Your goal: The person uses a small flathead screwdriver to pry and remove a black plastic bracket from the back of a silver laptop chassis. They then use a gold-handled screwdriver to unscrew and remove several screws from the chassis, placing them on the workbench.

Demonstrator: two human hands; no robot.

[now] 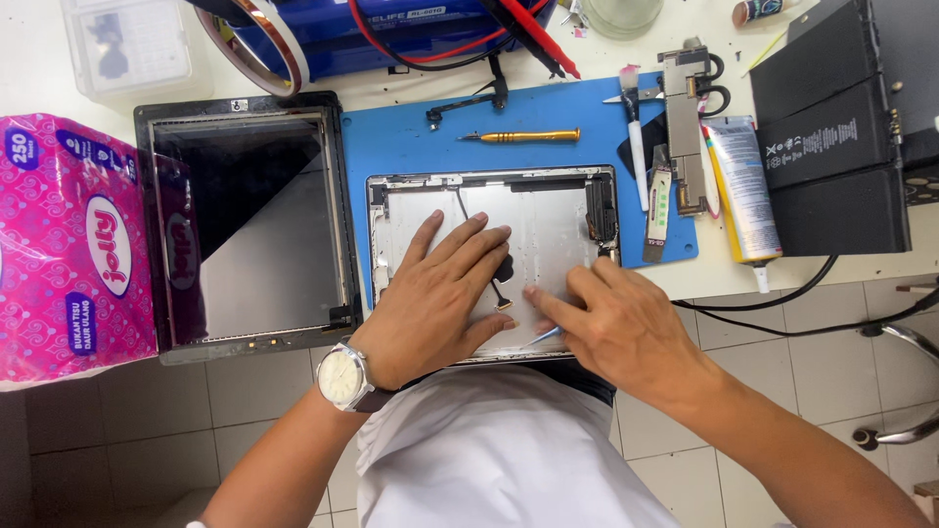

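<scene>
Here, the left hand [440, 298] is laid flat, fingers spread, on the bare metal tablet shell [548, 220], gripping nothing. The right hand [611, 323] is pinched around a thin blue-tipped tool [544, 336], its tip set near a small black flex cable [503, 284] inside the shell. The shell is placed at the near edge of the tabletop, on a blue mat [411, 137]. The detached screen panel [249, 220] is seen just beside it to the left, a pink tissue pack [68, 244] at the far left edge. A gold screwdriver [523, 136] is left on open mat behind the shell.
</scene>
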